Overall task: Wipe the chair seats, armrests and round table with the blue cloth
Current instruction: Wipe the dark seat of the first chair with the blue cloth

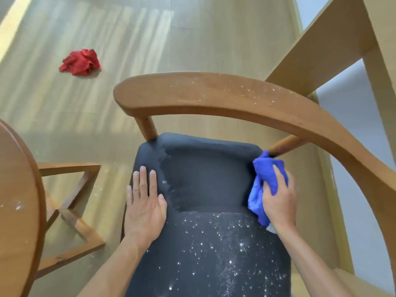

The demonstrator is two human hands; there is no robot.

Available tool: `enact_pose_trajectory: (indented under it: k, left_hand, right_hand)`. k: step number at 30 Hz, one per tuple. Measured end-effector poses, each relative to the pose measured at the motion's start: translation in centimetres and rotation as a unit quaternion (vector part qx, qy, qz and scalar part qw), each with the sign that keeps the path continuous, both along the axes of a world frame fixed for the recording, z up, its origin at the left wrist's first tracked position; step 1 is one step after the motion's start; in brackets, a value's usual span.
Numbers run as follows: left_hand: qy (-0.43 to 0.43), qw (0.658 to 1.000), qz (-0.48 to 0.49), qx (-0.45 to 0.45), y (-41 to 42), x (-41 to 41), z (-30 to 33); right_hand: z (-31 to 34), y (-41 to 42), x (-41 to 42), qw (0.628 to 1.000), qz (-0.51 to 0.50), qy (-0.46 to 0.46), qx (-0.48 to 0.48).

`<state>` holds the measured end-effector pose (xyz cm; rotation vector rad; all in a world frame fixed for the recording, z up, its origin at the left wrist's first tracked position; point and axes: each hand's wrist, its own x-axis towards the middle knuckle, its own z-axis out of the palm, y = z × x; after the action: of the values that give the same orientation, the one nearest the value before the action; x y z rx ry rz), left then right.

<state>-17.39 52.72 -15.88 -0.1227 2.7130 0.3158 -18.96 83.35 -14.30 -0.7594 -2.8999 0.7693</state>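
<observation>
A wooden chair with a dark grey seat (205,185) fills the middle of the view. The far part of the seat looks wiped, while white specks cover the near part. My right hand (279,200) grips the bunched blue cloth (264,181) against the seat's right edge, by a chair post. My left hand (144,202) lies flat, fingers apart, on the seat's left edge. The curved wooden armrest (214,95) arcs above the seat and carries white specks. The round table (17,206) shows at the left edge, with a few specks on it.
A crumpled red cloth (81,62) lies on the pale wood floor at the upper left. The table's wooden cross base (70,209) sits on the floor left of the chair. A light wooden frame (321,50) rises at the upper right.
</observation>
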Motion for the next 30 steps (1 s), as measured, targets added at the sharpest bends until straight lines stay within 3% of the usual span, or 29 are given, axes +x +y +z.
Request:
enact_pose_trajectory:
  k: [4, 8, 10, 13, 15, 20, 25, 30]
  left_hand:
    - [0.002, 1.0, 0.007, 0.008, -0.3, 0.2, -0.3]
    - [0.008, 0.999, 0.015, 0.038, -0.5, 0.1, -0.2]
    - [0.013, 0.995, 0.026, 0.094, -1.0, -0.1, 0.2]
    - [0.016, 0.978, 0.066, 0.195, -1.8, -0.5, 1.1]
    - [0.011, 0.976, 0.066, 0.207, -2.2, -0.6, 1.5]
    - [-0.013, 0.979, 0.044, 0.197, -2.7, -0.7, 1.7]
    - [-0.007, 0.974, 0.075, 0.216, -2.3, -0.9, 1.5]
    - [-0.013, 0.938, 0.163, 0.304, -3.1, -1.5, 1.9]
  right_hand:
    - [-0.4, -4.2, -1.3, 0.998, -0.061, 0.019, -0.002]
    - [-0.2, -11.2, -4.7, 0.996, 0.083, 0.023, 0.039]
    - [-0.3, -13.5, -5.3, 0.988, 0.139, 0.005, 0.073]
    - [-0.4, -12.9, -5.1, 0.981, 0.182, 0.004, 0.063]
    - [-0.4, -11.8, -4.2, 0.975, 0.211, 0.009, 0.071]
    - [-0.5, -12.7, -3.2, 0.987, 0.105, -0.034, 0.116]
    - [-0.7, -14.9, -4.7, 0.99, 0.088, -0.042, 0.099]
    - [0.1, -17.9, -2.0, 0.963, 0.26, 0.005, 0.074]
